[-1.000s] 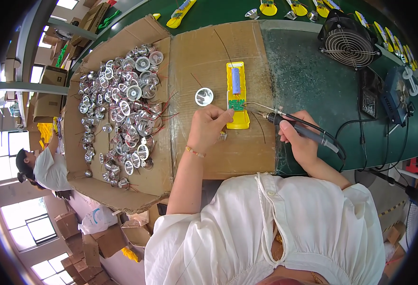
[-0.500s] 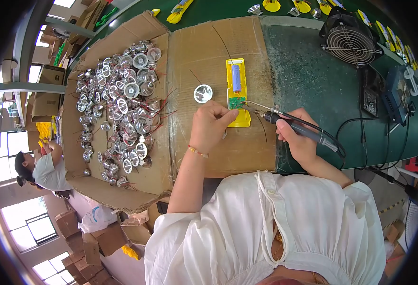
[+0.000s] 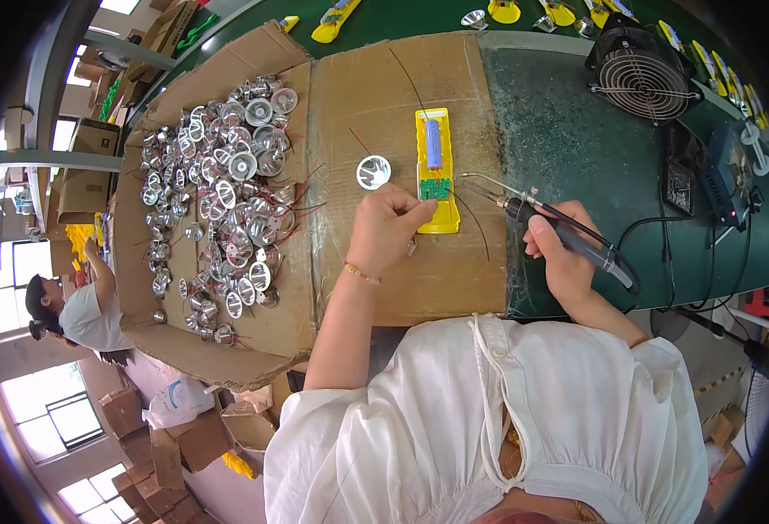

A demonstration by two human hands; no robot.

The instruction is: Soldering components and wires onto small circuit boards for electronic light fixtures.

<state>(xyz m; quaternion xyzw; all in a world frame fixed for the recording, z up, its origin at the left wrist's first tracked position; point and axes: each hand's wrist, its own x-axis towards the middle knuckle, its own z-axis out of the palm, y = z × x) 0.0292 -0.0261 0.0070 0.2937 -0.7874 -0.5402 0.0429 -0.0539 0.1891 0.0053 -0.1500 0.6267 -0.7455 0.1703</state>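
My right hand [image 3: 562, 253] grips a soldering iron [image 3: 568, 237] with a thin metal wire-feed tube alongside it. The iron's tip is held apart from the green circuit board [image 3: 435, 189], to its right. That board lies in a yellow plastic casing [image 3: 439, 226], below a purple cylindrical battery [image 3: 434, 144]. My left hand [image 3: 389, 225] is pinched at the board's lower left edge; what lies between its fingertips is hidden. Just beyond this hand sits a silver reflector cup [image 3: 373, 172] with a thin wire. Dark wires stretch from the casing over the cardboard [image 3: 384, 87].
A cardboard box [image 3: 253, 358] full of reflector cups with red wires stands at left. To the right are a black fan [image 3: 648, 83] with a wire grille and a blue soldering station [image 3: 734, 179]. Yellow casings [image 3: 504, 10] line the far side. Another person [image 3: 87, 301] works at far left.
The soldering iron has moved right, away from the circuit board, with my right hand. My left hand stays nearly in place. The far casings have shifted slightly right. The other person's arm has risen.
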